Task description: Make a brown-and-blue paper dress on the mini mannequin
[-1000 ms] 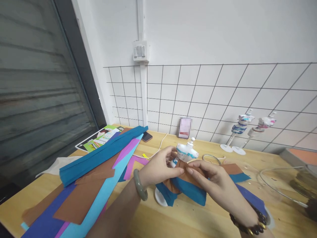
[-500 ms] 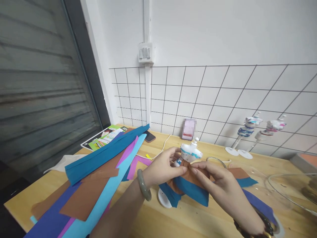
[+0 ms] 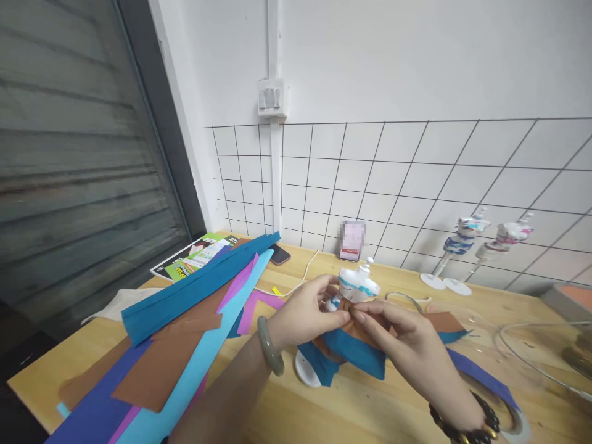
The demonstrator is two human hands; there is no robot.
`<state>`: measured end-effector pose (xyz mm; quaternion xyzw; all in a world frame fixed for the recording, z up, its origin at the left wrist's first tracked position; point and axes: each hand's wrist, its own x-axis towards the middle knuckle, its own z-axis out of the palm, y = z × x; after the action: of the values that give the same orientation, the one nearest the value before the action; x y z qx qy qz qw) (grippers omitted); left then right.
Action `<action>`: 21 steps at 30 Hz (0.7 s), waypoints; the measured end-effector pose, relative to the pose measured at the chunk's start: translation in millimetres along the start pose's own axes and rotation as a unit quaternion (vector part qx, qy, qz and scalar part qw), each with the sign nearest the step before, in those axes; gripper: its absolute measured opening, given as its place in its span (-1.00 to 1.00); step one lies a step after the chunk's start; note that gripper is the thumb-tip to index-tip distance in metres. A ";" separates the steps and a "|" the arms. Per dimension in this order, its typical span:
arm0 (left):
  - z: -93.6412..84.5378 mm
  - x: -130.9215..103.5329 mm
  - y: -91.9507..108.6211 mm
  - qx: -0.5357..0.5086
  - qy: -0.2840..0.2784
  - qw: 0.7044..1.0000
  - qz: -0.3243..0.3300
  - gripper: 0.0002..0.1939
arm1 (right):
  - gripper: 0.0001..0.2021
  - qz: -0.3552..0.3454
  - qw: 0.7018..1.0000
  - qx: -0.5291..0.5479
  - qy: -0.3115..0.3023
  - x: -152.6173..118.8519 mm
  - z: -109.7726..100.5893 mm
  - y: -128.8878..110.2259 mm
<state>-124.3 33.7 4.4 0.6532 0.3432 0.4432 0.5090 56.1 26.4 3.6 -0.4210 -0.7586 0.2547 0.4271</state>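
A miniature white dress form (image 3: 358, 281) with blue and turquoise marks stands in front of me on a round white base (image 3: 306, 371). A brown and teal strip (image 3: 358, 353), crepe paper or cloth, hangs in folds around its waist like a skirt. My left hand (image 3: 309, 313) is closed around the form's waist from the left, its thumb pressing the brown edge; some fingertips are hidden behind the form. My right hand (image 3: 401, 338) pinches the gathered brown edge between thumb and forefinger, close to the left thumb.
A pile of teal, brown, purple and light blue strips (image 3: 185, 333) lies at left, near green printed sheets (image 3: 194, 259). Two more dress forms (image 3: 465, 237) stand at right. A tape roll (image 3: 520, 425), a phone (image 3: 280, 254) and a propped phone-like object (image 3: 351, 242) lie around the table (image 3: 259, 401).
My right hand has shifted slightly left, drawing the strip's loose right end inward. The left hand keeps its place at the waist, and the form has moved barely to the right.
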 end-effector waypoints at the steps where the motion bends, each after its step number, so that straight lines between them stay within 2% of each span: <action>1: 0.1 0.1 -0.2 0.000 -0.001 1.000 0.000 -0.58 | -0.80 0.010 1.000 0.004 0.001 0.2 0.5 0.1; 9: -0.8 1.1 -3.7 0.021 0.013 1.000 -0.003 -0.55 | -0.77 0.086 0.994 0.066 0.004 2.3 2.7 -1.8; 15: 0.6 0.5 -2.2 0.004 -0.008 1.000 0.005 -0.57 | -0.76 0.088 0.994 0.061 -0.002 2.1 1.4 -3.7; 21: 2.0 -0.4 -0.9 0.014 -0.005 1.000 0.004 -0.56 | -0.73 0.085 0.995 0.053 -0.001 1.8 0.2 -4.8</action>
<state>-122.6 32.8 3.3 0.6638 0.3438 0.4375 0.4997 53.4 25.5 7.9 -0.4602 -0.7062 0.3301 0.4249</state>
